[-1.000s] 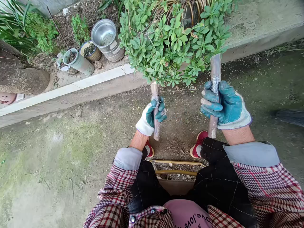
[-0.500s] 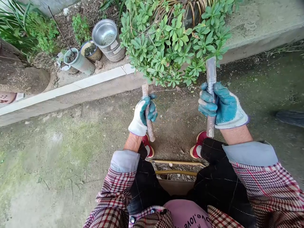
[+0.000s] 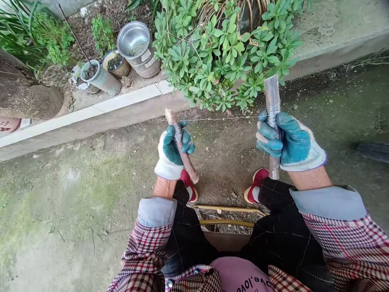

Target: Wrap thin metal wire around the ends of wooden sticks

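My left hand [image 3: 173, 148], in a white glove with a teal palm, is closed round a thin wooden stick [image 3: 188, 163] that leans to the left. Thin metal wire [image 3: 178, 132] is wound near the stick's upper end. In the same kind of glove, my right hand [image 3: 287, 140] grips a thicker, upright stick [image 3: 274, 165] with a slanted top. More wire coils [image 3: 273, 114] wrap this one just above my fingers. Between the two sticks a single strand of wire [image 3: 225, 118] runs nearly straight across, over the ground.
Ahead stands a leafy green plant [image 3: 209, 69] on a raised ledge. A metal pot [image 3: 138, 48], a pale tall pot [image 3: 101, 78] and a small bowl planter [image 3: 116, 65] sit along the white-tiled edge [image 3: 130, 98]. Below me are my red shoes [image 3: 254, 186] and a yellow-framed seat [image 3: 227, 209].
My hands have moved farther apart, the left one to the left and the right one slightly right. The left stick leans more, and the strand between them looks straighter.
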A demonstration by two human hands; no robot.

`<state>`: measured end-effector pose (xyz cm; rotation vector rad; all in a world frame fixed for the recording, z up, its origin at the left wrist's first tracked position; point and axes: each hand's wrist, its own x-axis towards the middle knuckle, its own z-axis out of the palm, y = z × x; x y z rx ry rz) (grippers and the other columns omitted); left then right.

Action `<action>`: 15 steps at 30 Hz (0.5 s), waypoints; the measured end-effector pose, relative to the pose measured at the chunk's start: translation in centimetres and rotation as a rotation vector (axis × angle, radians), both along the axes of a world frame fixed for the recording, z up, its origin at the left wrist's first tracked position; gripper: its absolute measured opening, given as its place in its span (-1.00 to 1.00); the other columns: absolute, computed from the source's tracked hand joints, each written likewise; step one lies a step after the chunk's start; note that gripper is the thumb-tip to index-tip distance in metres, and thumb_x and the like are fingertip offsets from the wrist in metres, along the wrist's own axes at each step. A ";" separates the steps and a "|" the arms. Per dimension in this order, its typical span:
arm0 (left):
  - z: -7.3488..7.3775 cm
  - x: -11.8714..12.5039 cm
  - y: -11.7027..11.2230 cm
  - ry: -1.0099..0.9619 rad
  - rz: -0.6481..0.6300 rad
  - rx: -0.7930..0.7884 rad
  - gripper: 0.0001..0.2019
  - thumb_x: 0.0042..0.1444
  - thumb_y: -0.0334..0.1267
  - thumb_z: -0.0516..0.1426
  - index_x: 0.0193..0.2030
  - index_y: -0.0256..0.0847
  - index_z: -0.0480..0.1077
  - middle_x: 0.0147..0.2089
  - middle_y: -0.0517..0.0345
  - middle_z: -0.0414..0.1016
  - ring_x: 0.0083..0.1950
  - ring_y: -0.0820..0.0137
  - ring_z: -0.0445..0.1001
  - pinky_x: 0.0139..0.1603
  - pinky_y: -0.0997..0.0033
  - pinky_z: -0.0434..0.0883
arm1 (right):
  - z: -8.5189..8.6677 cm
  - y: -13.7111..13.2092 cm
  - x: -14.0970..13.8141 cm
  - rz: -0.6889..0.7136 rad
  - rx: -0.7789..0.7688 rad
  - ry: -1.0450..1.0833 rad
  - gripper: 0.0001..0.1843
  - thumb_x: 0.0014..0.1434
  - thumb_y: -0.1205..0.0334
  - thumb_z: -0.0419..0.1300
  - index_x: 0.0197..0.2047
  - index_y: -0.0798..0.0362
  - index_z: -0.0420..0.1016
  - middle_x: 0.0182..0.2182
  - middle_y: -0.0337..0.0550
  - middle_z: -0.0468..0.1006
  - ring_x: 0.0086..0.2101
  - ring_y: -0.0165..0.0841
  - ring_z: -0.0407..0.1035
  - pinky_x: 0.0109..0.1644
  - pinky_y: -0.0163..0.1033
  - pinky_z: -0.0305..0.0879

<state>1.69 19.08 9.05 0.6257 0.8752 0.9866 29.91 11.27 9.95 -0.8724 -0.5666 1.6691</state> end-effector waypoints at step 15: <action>-2.4 -0.3 1.6 0.197 0.040 0.072 -0.57 0.00 -0.06 0.39 -0.06 -0.16 0.42 -0.44 0.33 0.48 -0.50 0.52 0.45 -0.43 0.48 0.48 | -0.9 0.6 -0.1 0.021 0.043 0.009 -0.65 0.12 0.02 0.43 -0.14 0.02 0.52 -0.58 -0.45 0.26 -0.67 -0.55 -0.02 -0.67 -0.27 -0.19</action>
